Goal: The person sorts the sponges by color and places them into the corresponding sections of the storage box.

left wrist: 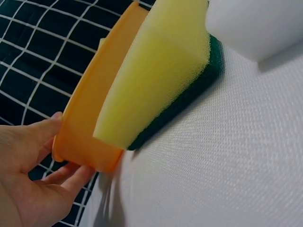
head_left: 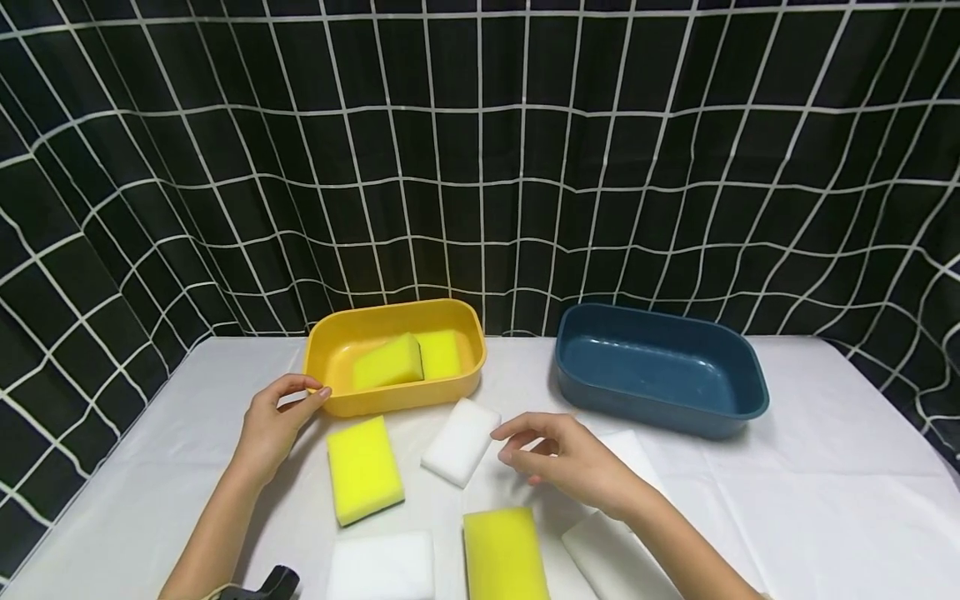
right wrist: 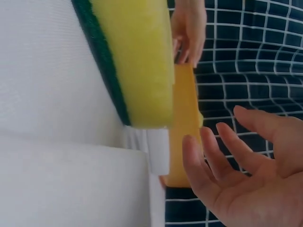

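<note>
My left hand (head_left: pixel 273 425) holds the near left corner of a yellow plastic tray (head_left: pixel 408 400), its thumb and fingers set around the end in the left wrist view. Inside the tray lie two yellow sponges (head_left: pixel 386 364). My right hand (head_left: pixel 573 458) hovers with nothing in it, fingers loosely bent, just right of a white sponge (head_left: pixel 459 443). Between that sponge and my left forearm lies a yellow sponge (head_left: pixel 365 471); the left wrist view shows the dark green scouring layer (left wrist: pixel 189 97) on its underside. Another yellow sponge (head_left: pixel 506 554) is nearer to me.
A dark blue tray (head_left: pixel 652 408) stands at the back right, nothing in it. More white sponges lie at the front: one (head_left: pixel 382 567) left of centre, another (head_left: pixel 611 554) under my right forearm, and a partly hidden one (head_left: pixel 630 450) behind it. A black grid-patterned curtain (head_left: pixel 502 150) hangs behind the table.
</note>
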The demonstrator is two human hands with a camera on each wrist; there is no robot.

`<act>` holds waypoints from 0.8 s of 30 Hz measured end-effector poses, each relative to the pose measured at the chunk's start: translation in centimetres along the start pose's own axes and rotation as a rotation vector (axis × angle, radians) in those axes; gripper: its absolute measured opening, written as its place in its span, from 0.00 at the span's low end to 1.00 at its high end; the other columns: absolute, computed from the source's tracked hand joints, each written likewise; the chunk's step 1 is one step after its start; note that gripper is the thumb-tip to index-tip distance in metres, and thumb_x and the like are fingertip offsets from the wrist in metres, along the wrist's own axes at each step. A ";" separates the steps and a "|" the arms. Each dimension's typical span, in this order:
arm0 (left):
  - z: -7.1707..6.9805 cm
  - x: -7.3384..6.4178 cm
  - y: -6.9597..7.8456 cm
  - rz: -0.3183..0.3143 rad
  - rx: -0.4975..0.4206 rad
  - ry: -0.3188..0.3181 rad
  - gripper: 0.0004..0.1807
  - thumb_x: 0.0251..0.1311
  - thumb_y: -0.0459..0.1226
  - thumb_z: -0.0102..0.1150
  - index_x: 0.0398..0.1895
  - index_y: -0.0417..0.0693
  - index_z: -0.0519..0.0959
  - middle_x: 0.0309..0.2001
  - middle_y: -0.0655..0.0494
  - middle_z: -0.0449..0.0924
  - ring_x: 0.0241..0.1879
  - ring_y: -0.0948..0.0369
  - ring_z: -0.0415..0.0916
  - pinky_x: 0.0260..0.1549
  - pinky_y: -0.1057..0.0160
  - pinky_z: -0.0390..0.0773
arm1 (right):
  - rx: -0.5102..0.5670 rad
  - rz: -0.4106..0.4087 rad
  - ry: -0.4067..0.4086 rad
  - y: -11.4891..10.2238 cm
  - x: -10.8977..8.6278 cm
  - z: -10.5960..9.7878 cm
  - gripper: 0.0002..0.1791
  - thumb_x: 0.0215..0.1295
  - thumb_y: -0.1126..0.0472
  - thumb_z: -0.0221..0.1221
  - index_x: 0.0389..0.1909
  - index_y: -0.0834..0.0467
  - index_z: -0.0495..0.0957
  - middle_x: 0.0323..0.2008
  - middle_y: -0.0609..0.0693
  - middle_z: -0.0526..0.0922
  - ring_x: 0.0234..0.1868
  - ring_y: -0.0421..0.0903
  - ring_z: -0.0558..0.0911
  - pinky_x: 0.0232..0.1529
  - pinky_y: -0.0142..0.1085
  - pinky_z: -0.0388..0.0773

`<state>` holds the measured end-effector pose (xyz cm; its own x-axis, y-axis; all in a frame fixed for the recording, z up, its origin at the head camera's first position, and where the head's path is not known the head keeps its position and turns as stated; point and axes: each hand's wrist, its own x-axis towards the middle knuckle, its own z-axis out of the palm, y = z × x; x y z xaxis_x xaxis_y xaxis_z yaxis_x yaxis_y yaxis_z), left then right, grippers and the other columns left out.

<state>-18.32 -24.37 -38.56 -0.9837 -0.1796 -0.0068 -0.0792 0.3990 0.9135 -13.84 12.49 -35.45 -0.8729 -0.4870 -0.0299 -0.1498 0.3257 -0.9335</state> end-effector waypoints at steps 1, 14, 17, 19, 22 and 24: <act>0.0 0.0 0.0 -0.002 0.001 -0.001 0.19 0.74 0.41 0.64 0.58 0.36 0.78 0.64 0.43 0.74 0.63 0.47 0.75 0.45 0.80 0.74 | 0.008 0.003 -0.010 0.1 0.0 0.1 0.20 0.72 0.61 0.64 0.60 0.68 0.80 0.45 0.55 0.86 0.38 0.53 0.87 0.43 0.45 0.85; -0.3 0.0 0.1 0.000 0.004 -0.003 0.20 0.74 0.41 0.64 0.58 0.35 0.78 0.66 0.43 0.73 0.65 0.47 0.73 0.45 0.80 0.73 | -0.048 0.007 -0.216 1.0 0.3 0.1 0.19 0.71 0.60 0.65 0.58 0.64 0.83 0.48 0.52 0.86 0.45 0.46 0.84 0.47 0.32 0.80; -0.2 0.1 0.0 0.006 0.001 -0.006 0.20 0.73 0.41 0.65 0.58 0.35 0.78 0.67 0.43 0.72 0.65 0.46 0.73 0.44 0.81 0.73 | -0.066 -0.010 -0.268 1.4 0.3 0.0 0.18 0.69 0.61 0.67 0.56 0.64 0.84 0.48 0.54 0.87 0.45 0.44 0.84 0.48 0.30 0.78; -0.2 0.1 0.0 0.008 0.003 -0.006 0.20 0.73 0.41 0.65 0.58 0.35 0.78 0.67 0.42 0.72 0.65 0.46 0.73 0.44 0.81 0.73 | -0.063 -0.009 -0.298 1.5 0.4 -0.1 0.18 0.67 0.62 0.68 0.55 0.65 0.84 0.47 0.54 0.87 0.45 0.43 0.83 0.48 0.30 0.78; -0.1 0.1 0.0 0.010 0.005 -0.008 0.20 0.73 0.41 0.65 0.58 0.35 0.78 0.67 0.41 0.72 0.66 0.44 0.73 0.44 0.80 0.72 | -0.056 0.003 -0.327 1.7 0.5 -0.1 0.18 0.65 0.63 0.70 0.54 0.66 0.84 0.46 0.53 0.87 0.44 0.43 0.83 0.47 0.29 0.78; 0.0 0.0 0.0 0.001 0.004 -0.007 0.20 0.73 0.41 0.65 0.58 0.35 0.78 0.67 0.42 0.72 0.66 0.44 0.73 0.44 0.80 0.72 | -0.053 0.016 -0.340 1.8 0.6 -0.2 0.19 0.64 0.64 0.71 0.54 0.66 0.84 0.45 0.51 0.87 0.43 0.43 0.82 0.47 0.29 0.78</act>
<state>-18.32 -24.40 -38.55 -0.9848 -0.1734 -0.0089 -0.0791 0.4027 0.9119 -14.66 12.92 -37.07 -0.6717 -0.7210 -0.1703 -0.1692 0.3731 -0.9122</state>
